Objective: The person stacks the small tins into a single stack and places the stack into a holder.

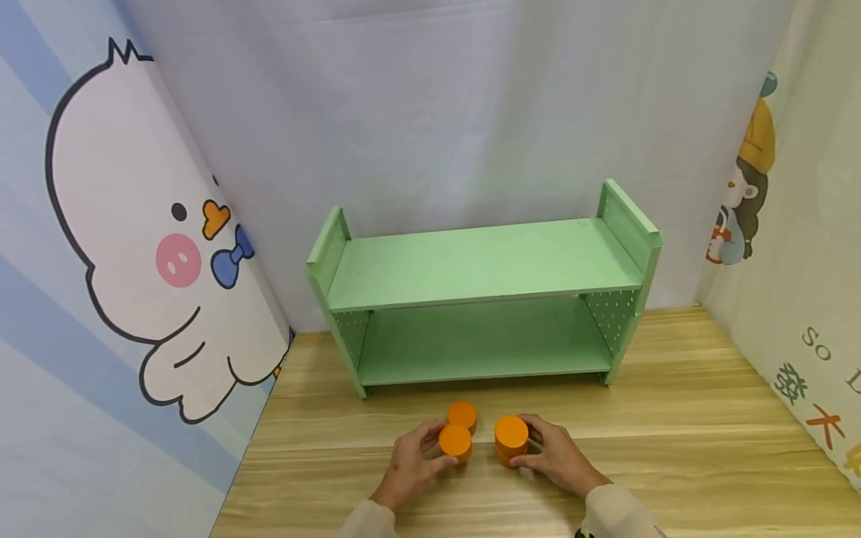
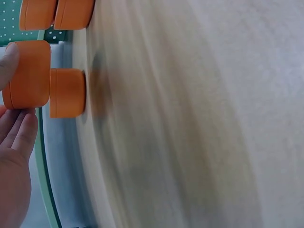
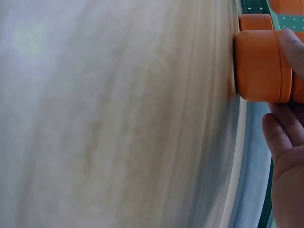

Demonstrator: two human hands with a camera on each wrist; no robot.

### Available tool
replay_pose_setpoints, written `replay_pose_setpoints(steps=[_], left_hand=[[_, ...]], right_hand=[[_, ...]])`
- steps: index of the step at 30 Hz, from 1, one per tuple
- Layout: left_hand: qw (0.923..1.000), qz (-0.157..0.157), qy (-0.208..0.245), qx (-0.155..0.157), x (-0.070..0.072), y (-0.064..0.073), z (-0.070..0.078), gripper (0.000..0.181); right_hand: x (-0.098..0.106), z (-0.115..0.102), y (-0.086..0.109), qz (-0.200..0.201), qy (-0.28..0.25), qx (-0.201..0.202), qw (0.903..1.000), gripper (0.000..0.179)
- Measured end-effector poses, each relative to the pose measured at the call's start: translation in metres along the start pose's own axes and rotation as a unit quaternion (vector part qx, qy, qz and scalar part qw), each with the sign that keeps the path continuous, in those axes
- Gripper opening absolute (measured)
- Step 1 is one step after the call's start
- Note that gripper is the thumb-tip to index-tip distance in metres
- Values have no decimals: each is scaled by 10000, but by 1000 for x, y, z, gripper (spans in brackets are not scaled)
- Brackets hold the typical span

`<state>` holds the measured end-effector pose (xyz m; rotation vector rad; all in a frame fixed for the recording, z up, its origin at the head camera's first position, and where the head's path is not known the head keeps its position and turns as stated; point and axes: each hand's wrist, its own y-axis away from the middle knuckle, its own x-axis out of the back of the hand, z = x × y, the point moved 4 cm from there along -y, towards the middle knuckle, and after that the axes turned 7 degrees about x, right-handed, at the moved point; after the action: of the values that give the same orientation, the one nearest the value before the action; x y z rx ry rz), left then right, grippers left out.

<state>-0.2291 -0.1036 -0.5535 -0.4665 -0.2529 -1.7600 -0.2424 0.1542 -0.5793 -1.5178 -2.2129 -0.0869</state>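
I had the left hand (image 1: 412, 457) clamped on a raised orange container (image 1: 455, 442), right hand (image 1: 557, 457) clamped on an orange stack (image 1: 511, 435); narrow bench (image 1: 679, 411) gap between, green shelf (image 1: 484, 265) edge beyond.

You can see that the tubs (image 1: 511, 432) look like smooth plastic with a satin finish. Beyond them, your shelf (image 1: 484, 261) looks smooth, its material unclear. Your table (image 1: 686, 403) shows wood grain and a faint sheen; the far curtain (image 1: 471, 112) is matt, lightly creased cloth.
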Motion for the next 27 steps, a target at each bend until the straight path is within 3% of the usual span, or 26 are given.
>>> replay_pose_setpoints(steps=[11,27], left_hand=[[9994,33,-98,-321,5,-5,14,57],[9992,-35,-321,-253,6,-14,26,61]], right_hand=[[0,0,1,-29,18,65,10000,70],[-1,0,0,3,32,118,9999,67]])
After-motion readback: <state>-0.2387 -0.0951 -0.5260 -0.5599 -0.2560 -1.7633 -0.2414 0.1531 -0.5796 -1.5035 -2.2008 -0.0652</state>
